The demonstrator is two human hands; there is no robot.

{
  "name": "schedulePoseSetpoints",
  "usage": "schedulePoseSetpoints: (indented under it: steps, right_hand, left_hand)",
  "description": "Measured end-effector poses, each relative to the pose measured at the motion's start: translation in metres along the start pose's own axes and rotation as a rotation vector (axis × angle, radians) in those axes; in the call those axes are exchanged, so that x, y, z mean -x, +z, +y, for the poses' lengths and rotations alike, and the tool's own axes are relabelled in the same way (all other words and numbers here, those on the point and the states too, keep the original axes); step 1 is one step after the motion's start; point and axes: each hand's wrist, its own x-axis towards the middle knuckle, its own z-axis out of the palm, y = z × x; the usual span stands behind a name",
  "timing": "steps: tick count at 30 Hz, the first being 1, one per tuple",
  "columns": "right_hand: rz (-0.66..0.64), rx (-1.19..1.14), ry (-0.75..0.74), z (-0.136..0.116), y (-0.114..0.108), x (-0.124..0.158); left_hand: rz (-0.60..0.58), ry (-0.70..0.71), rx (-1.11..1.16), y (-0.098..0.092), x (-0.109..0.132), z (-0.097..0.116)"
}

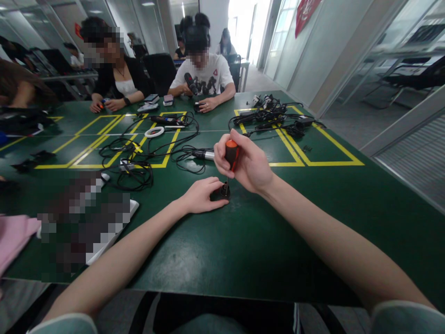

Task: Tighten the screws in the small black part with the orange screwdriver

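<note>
My right hand [245, 162] is wrapped round the orange and black handle of a screwdriver [231, 154], held upright with its thin shaft pointing down. The tip rests in a small black round part [225, 190] on the green table [243, 241]. My left hand [201, 195] lies on the table with fingers curled against the left side of that black part, pinning it in place. Most of the part is hidden behind my fingers.
Tangled black cables [135, 162], a white ring [154, 132] and a silver-tipped tool [203, 154] lie behind my hands among yellow tape lines. More cables and adapters [274, 116] sit at the far right. Two people sit across the table. A blurred device [86, 222] lies at my left.
</note>
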Motion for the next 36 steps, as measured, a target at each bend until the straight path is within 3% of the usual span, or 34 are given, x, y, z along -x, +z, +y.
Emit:
schedulePoseSetpoints:
  steps: [8, 15, 20, 27, 36]
  right_hand:
    - [-0.002, -0.014, -0.041, -0.0013, 0.0008, 0.0018]
    - [0.082, 0.030, 0.008, -0.0013, 0.0018, -0.0006]
    - [0.033, 0.009, -0.052, 0.0005, -0.0006, 0.0011]
    - [0.053, 0.045, 0.008, -0.0006, 0.0018, 0.0001]
    - [0.005, 0.009, -0.036, -0.0006, 0.0012, 0.0031]
  left_hand:
    - [-0.007, -0.027, 0.070, -0.0002, 0.0000, -0.0016]
    - [0.000, -0.037, 0.116, 0.0007, -0.0009, -0.0042]
    - [-0.012, -0.023, 0.074, 0.0000, -0.0011, -0.0027]
    - [-0.015, -0.027, 0.066, -0.0003, -0.0004, -0.0026]
    - [-0.017, -0.039, 0.056, 0.0004, -0.0011, -0.0013]
